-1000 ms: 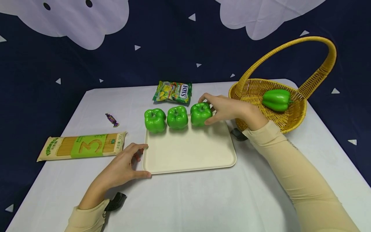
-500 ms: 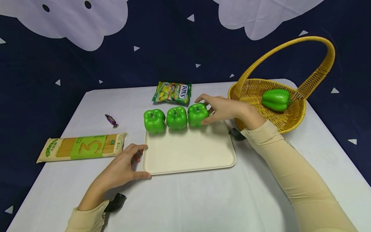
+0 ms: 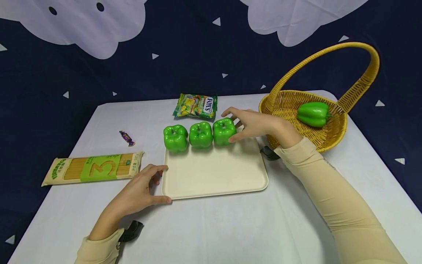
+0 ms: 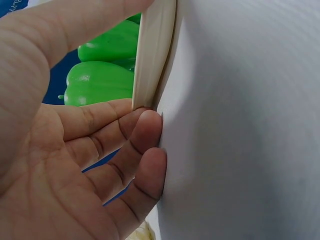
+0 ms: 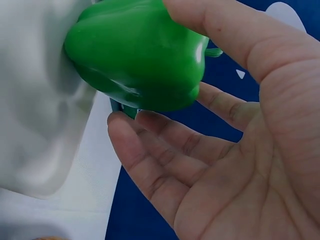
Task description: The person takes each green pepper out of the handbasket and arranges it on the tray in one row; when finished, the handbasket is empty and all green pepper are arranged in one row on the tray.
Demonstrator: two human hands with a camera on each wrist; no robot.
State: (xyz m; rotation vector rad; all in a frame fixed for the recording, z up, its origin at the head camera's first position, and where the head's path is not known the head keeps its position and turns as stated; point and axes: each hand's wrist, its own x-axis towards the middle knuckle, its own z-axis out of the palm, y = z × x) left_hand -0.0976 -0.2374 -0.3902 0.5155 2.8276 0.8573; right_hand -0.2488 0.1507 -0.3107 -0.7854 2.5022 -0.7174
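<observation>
Three glossy green bell peppers stand upright in a row along the far edge of a cream tray (image 3: 215, 176). My right hand (image 3: 257, 123) holds the rightmost bell pepper (image 3: 224, 131) between thumb and fingers; in the right wrist view the thumb lies on this pepper (image 5: 135, 55) and the lower fingers curve beneath it. Beside it are the middle bell pepper (image 3: 200, 135) and the left bell pepper (image 3: 176, 138). My left hand (image 3: 140, 190) touches the tray's left side, thumb at the near corner. In the left wrist view its fairly straight fingers (image 4: 150, 172) rest by the tray rim (image 4: 150, 60).
A yellow wicker basket (image 3: 341, 132) with a tall handle stands at the right, holding another green bell pepper (image 3: 313, 114). Behind the tray lies a FOX'S candy bag (image 3: 195, 106). A pasta pack (image 3: 93, 168) and a purple-wrapped candy (image 3: 126, 138) lie at the left.
My right hand has slid the rightmost bell pepper slightly left, close up to the middle one, and then stayed there. The left hand has stayed at the tray.
</observation>
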